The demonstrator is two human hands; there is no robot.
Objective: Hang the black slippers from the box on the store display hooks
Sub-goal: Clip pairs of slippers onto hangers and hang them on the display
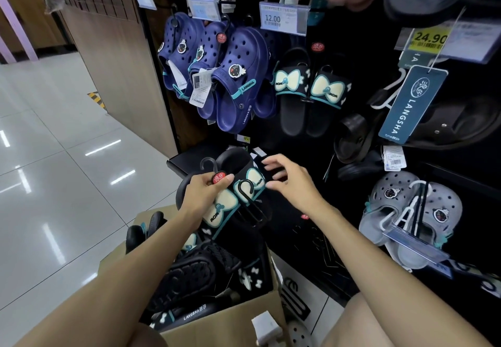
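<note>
Head view: store slipper display
Cardboard box: holds several black slippers
Left hand: grips a black bow slipper pair above the box
Right hand: fingers loosely spread, just beside the pair
Display hook: carries a matching hung pair

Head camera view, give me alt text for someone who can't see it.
A person's left hand grips a pair of black bow slippers by its hanger above an open cardboard box, while the right hand reaches in, open. A matching pair hangs on the display.

we see black slippers with cream bows edged in teal, navy clogs, grey clogs, a brown box and a yellow price tag.
</note>
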